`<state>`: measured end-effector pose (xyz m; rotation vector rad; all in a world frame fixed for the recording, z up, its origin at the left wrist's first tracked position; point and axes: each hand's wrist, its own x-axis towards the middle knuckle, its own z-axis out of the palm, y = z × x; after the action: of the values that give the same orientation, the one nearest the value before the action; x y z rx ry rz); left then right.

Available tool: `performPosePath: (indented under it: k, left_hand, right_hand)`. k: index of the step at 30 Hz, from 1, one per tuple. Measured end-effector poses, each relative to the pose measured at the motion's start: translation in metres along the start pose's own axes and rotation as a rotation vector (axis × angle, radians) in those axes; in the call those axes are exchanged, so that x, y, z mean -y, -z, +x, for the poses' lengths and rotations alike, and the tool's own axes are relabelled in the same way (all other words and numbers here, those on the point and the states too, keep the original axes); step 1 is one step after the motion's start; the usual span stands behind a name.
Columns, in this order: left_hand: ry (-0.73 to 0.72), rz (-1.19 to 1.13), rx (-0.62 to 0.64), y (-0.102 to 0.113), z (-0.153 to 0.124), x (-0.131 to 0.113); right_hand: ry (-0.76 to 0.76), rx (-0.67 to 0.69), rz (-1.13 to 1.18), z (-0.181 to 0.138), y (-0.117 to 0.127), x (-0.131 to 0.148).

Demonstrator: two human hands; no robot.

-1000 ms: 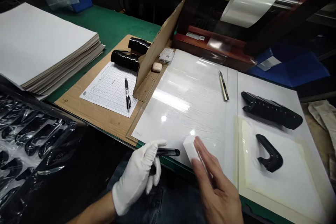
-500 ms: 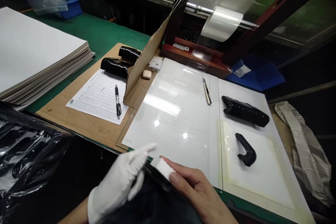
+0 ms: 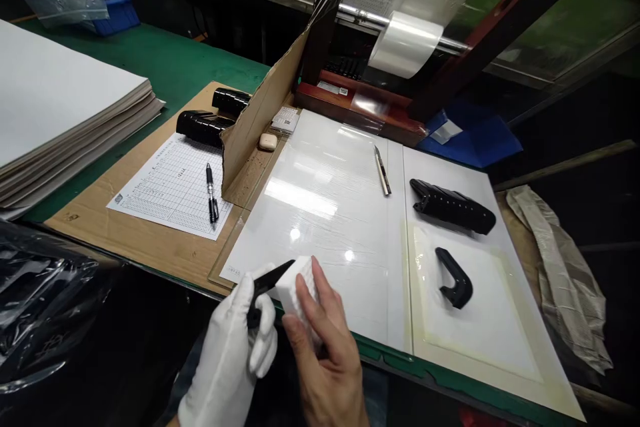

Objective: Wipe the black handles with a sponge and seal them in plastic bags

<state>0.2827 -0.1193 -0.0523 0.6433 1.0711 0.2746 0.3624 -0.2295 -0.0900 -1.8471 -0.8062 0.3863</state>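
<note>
In a white glove, my left hand [image 3: 235, 340] is closed on a black plastic part [image 3: 267, 283], whose narrow end points up and to the right. My bare right hand [image 3: 327, 347] grips a white block [image 3: 295, 283], perhaps a sponge or foam. The block's left side is up against the black part, or very close to it; I cannot tell if they touch. Beyond both hands lies a glossy white sheet [image 3: 320, 213]. A curved black handle-like part [image 3: 456, 278] and a longer black ribbed part [image 3: 453, 205] rest on the right side.
A slim knife [image 3: 382, 171] lies on the sheet. To the left are a pen [image 3: 211, 197], a printed form [image 3: 165, 193], glossy black parts [image 3: 203, 127] and an upright cardboard divider [image 3: 265, 113]. A tall paper stack [image 3: 70, 100] stands far left, a film roll [image 3: 406, 45] at the back.
Both hands have risen slightly toward the table. The black part has been turned so its end points upward, and the white block now stands more upright in my right hand.
</note>
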Motion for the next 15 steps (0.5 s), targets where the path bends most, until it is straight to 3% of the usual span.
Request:
performPosePath:
  k: [3,7,15]
  left_hand:
    - [0.115,0.048,0.17,0.002,-0.001,0.004]
    - [0.183,0.036,0.221,-0.001,-0.001,0.009]
    - [0.296,0.003,0.267,0.006,0.005,0.025]
  right_hand:
    - [0.191,0.007,-0.154,0.009,0.015,-0.005]
    - [0.468,0.122,-0.375,0.019,0.034,-0.01]
    - [0.405,0.164,-0.413,0.01,0.03,-0.013]
